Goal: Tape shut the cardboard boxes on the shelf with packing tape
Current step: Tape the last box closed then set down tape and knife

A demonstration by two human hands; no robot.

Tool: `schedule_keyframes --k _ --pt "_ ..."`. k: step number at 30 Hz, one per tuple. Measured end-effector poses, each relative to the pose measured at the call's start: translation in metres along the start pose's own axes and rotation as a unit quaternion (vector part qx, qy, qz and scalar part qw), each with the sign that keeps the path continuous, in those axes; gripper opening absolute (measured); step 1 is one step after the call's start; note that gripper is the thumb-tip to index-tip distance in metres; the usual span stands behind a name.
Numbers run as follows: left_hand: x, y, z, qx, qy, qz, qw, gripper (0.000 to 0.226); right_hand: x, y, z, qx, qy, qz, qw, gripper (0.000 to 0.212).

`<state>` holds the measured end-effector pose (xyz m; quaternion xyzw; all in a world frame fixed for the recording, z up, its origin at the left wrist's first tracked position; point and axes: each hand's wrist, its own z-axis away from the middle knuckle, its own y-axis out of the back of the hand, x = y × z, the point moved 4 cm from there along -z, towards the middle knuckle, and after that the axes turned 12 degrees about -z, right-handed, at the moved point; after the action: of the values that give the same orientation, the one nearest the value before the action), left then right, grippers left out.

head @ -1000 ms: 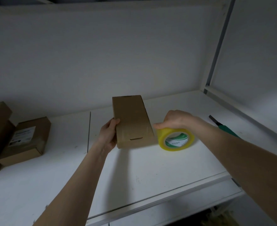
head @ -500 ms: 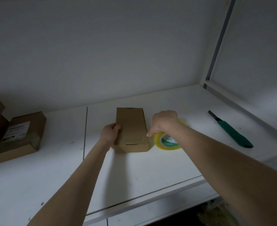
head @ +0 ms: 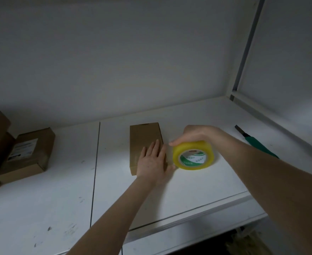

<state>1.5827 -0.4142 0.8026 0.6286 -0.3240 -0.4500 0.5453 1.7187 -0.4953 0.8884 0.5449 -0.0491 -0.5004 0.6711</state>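
Note:
A small flat cardboard box [head: 144, 137] lies on the white shelf [head: 169, 196] in the middle. My left hand [head: 154, 162] lies flat on the box's near end with straight fingers, pressing it down. Just right of the box, my right hand [head: 193, 135] grips a yellow roll of packing tape [head: 192, 155] from above, standing on its edge with the green-and-white core label facing me. The roll's left side is close to my left thumb.
Several brown cardboard boxes [head: 28, 153] sit stacked at the left end of the shelf, one with a white label. A green-handled utility knife [head: 254, 142] lies at the right. A seam [head: 95, 172] runs across the shelf. A metal upright [head: 243, 52] stands at the back right.
The box went from tilted up in my left hand to lying flat on the shelf, and my left hand moved from its side onto its top. My right hand tipped the tape roll upright.

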Motion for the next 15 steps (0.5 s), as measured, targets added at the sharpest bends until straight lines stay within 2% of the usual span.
schedule_keyframes --k 3,6,15 --pt "0.003 0.002 -0.001 0.004 0.017 0.008 1.000 0.071 0.009 -0.001 -0.002 0.027 0.015 -0.037 0.999 0.058" --pt "0.003 0.004 0.001 0.006 0.011 0.001 1.000 0.062 0.007 0.003 -0.003 0.049 0.010 0.015 0.999 0.059" --pt "-0.006 0.004 -0.007 0.001 0.026 -0.005 1.000 0.061 -0.003 0.011 -0.013 0.069 0.006 0.082 0.994 0.059"
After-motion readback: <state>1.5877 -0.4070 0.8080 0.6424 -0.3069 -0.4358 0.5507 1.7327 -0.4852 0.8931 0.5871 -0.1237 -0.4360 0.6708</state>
